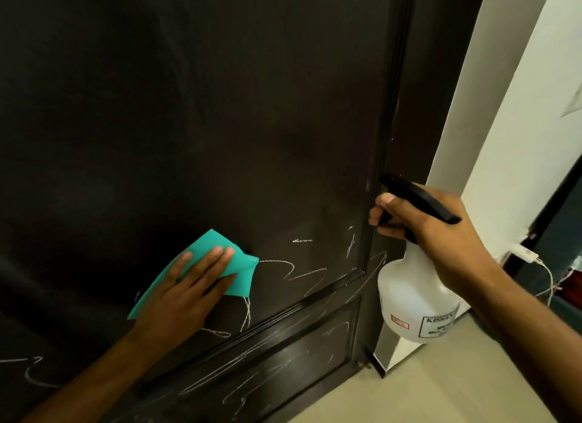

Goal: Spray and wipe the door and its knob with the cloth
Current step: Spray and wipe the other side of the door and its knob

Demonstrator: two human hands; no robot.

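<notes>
A dark brown panelled door (220, 107) fills most of the view, with white chalk scribbles (296, 274) across its lower part. My left hand (185, 293) presses a folded teal cloth (242, 274) flat against the door with straight fingers, left of the scribbles. My right hand (431, 233) grips a white spray bottle (412, 299) by its black trigger head (419, 202), nozzle pointing at the door's right edge moulding. No knob is in view.
A white wall and door frame (504, 123) stand to the right of the door. Beige floor tiles (456, 375) lie below. A white charger with a cable (532, 258) hangs at the far right near dark furniture.
</notes>
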